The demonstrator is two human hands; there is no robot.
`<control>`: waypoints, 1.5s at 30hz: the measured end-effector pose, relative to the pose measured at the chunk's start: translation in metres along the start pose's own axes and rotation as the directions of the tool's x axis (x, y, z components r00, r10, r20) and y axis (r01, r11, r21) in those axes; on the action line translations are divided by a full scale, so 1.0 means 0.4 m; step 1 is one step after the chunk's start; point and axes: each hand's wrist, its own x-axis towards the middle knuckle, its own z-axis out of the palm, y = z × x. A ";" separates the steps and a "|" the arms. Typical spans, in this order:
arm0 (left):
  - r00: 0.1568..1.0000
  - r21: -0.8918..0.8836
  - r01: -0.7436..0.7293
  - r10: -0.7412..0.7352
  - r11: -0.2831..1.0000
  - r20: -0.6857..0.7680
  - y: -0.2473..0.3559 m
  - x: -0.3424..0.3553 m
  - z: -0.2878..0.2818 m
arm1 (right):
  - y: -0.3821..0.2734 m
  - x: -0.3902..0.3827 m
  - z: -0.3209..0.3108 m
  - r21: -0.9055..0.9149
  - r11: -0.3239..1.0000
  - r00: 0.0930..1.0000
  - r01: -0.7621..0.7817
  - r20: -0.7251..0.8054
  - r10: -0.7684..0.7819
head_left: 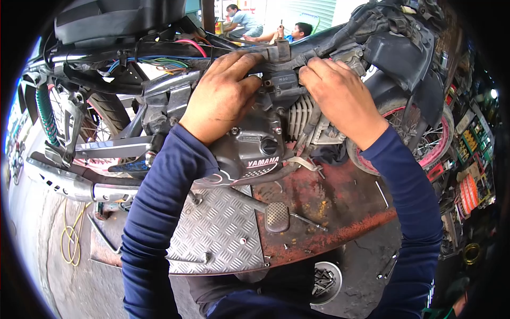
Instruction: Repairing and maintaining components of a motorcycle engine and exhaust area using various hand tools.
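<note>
Both hands reach into the upper middle of a motorcycle with its body panels off. My left hand is closed, its bent fingers against dark parts beside the frame; what they hold is hidden. Just to its right sits a black boxy part. At that part's right end my right hand has its fingers curled in, their tips mostly hidden behind the hand. Below the hands are the dark engine cover and the finned cylinder. Loose coloured wires run left of my left hand.
The motorcycle stands over a rusty red platform with a treaded metal plate. A ratchet-like tool and small bolts lie there. A bowl of bolts sits below. Tools and trays line the right. Two people are behind.
</note>
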 end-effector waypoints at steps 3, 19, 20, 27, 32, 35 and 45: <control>1.000 -0.037 0.019 -0.020 0.999 -0.022 -0.004 -0.002 0.008 | -0.006 0.007 0.003 -0.089 0.996 0.998 -0.009 0.056 0.014; 1.000 0.275 -0.013 0.020 0.961 -0.023 0.030 0.003 0.029 | -0.011 0.011 0.008 -0.309 0.948 0.994 0.081 0.092 -0.055; 1.000 0.245 0.002 -0.006 0.969 0.014 0.028 0.001 0.029 | -0.014 0.008 0.011 -0.310 0.949 0.991 0.056 0.131 -0.016; 0.987 0.008 0.126 -0.124 0.992 -0.103 0.005 0.012 0.042 | -0.055 -0.029 -0.061 -0.153 0.984 0.993 -0.086 0.072 0.098; 0.981 0.000 0.142 -0.141 0.990 -0.131 0.026 0.021 0.077 | -0.226 -0.456 -0.010 0.384 0.730 0.577 -0.565 0.817 0.017; 0.980 0.023 0.149 -0.144 0.989 -0.137 0.029 0.021 0.062 | -0.394 -0.687 0.055 0.368 0.524 0.398 -0.768 0.915 -0.060; 0.975 0.019 0.173 -0.169 0.985 -0.144 0.044 0.006 0.056 | -0.624 -0.840 0.006 0.334 0.431 0.484 -0.838 0.819 0.306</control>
